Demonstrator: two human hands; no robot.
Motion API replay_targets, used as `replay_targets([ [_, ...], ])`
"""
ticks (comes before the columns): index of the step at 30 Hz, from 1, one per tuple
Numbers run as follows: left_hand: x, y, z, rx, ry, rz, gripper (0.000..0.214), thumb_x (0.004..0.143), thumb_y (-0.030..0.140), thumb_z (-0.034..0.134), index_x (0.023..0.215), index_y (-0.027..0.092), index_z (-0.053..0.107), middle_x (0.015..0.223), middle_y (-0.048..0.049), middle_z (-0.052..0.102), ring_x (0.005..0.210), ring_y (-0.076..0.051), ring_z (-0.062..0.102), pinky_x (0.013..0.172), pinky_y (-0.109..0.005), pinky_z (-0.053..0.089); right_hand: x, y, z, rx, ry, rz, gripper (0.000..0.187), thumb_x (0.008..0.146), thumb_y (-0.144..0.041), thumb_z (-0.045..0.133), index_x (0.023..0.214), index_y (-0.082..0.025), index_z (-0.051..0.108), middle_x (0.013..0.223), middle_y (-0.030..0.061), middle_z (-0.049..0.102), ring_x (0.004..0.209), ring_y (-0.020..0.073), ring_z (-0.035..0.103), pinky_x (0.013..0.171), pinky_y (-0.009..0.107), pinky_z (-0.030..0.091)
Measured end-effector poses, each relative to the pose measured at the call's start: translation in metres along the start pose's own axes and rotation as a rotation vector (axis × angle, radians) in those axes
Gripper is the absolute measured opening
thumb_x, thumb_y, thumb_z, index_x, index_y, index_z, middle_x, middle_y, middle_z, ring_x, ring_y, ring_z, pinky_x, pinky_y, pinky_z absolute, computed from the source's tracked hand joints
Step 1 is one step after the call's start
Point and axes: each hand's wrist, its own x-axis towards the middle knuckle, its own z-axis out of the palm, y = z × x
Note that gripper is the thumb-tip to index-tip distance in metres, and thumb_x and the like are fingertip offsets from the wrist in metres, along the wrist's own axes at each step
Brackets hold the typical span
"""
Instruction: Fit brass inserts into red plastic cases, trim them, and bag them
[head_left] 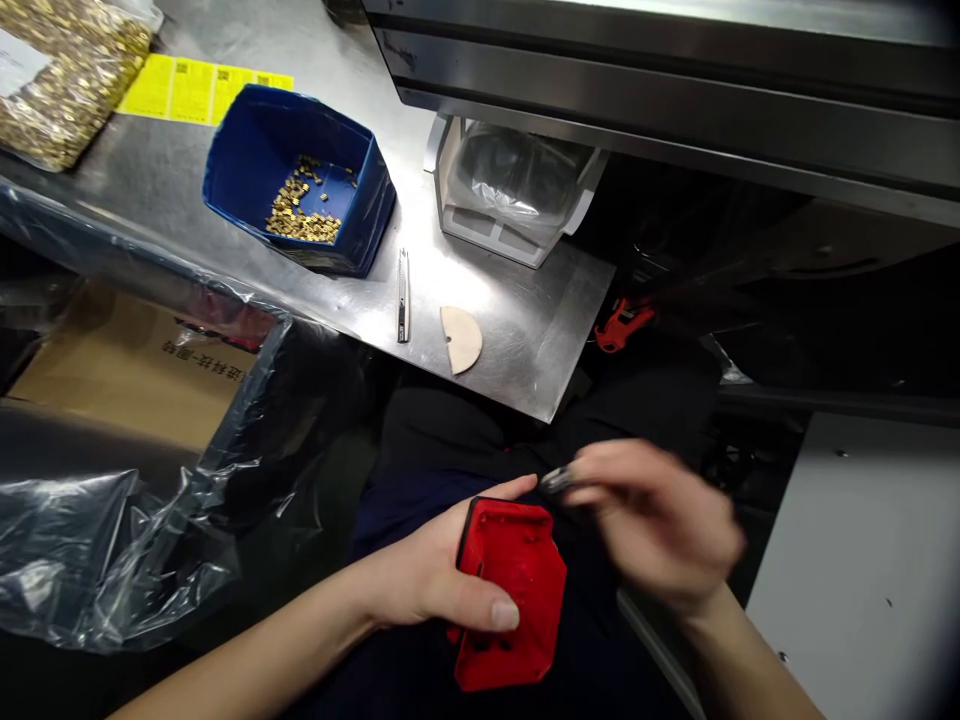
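My left hand (457,570) grips a red plastic housing (529,575) with a black edge, its hollow side facing up and the thumb pressed on the inside. The housing is over my lap. Just right of its upper end, my right hand (660,520) is smeared by motion. Between its thumb and forefinger it pinches a small grey-and-black piece (555,481), too blurred to name, close to the left fingertips. On the metal table in front lie a slim utility knife (403,300) and a half-round tan disc (461,340).
A blue bin (360,200) holds small brass parts. A grey bin (491,248) contains a clear plastic bag. At far left are a bag of brass pieces (67,90) and yellow labels (187,92). A plastic-lined box (135,370) stands left; an orange-red tool (624,323) lies right.
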Motion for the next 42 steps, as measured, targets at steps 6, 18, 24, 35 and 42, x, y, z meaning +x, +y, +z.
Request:
replay_targets([
  [6,0.001,-0.004,-0.006,-0.042,-0.023,0.046,0.116,0.070,0.039,0.094,0.159,0.030,0.020,0.133,-0.0164,0.063,0.122,-0.039,0.062,0.100,-0.053,0.048,-0.003,0.072,0.005,0.035,0.238,0.661,0.026,0.090,-0.041,0.073,0.105,-0.021,0.065,0.089,0.0024,0.072,0.073,0.0166,0.066,0.065,0.028,0.052],
  [18,-0.001,-0.001,0.004,-0.239,0.036,0.169,0.058,0.090,0.053,0.072,0.136,0.019,0.059,0.155,-0.0208,0.047,0.134,-0.038,0.055,0.109,-0.048,0.044,0.109,0.133,0.104,-0.471,0.030,0.399,0.032,0.094,-0.046,0.066,0.113,-0.020,0.061,0.114,0.0110,0.063,0.112,0.0317,0.056,0.101,0.046,0.044],
  [24,0.007,0.001,0.001,-0.439,0.143,0.228,0.050,0.107,0.053,0.033,0.119,0.017,0.066,0.135,-0.0184,0.062,0.114,-0.033,0.067,0.104,-0.053,0.047,0.083,0.129,0.084,-0.260,0.016,0.429,0.044,0.093,-0.041,0.067,0.128,-0.017,0.058,0.125,0.0145,0.057,0.113,0.0279,0.060,0.100,0.043,0.049],
  [35,0.017,0.018,-0.009,-0.549,0.277,0.164,0.050,0.106,0.049,0.039,0.142,0.019,0.058,0.139,-0.0155,0.063,0.112,-0.031,0.067,0.104,-0.051,0.047,-0.042,0.002,0.028,0.142,-0.025,0.295,0.013,0.101,-0.028,0.057,0.098,-0.022,0.068,0.092,0.0051,0.063,0.086,0.0197,0.063,0.074,0.033,0.054],
  [42,0.014,0.025,-0.002,-0.285,0.131,0.208,0.069,0.102,0.060,0.044,0.154,0.014,0.046,0.143,-0.0210,0.058,0.119,-0.034,0.062,0.103,-0.049,0.048,-0.056,-0.020,0.029,0.020,0.130,0.160,0.035,0.101,-0.050,0.055,0.114,-0.019,0.064,0.104,0.0102,0.056,0.096,0.0239,0.062,0.077,0.038,0.058],
])
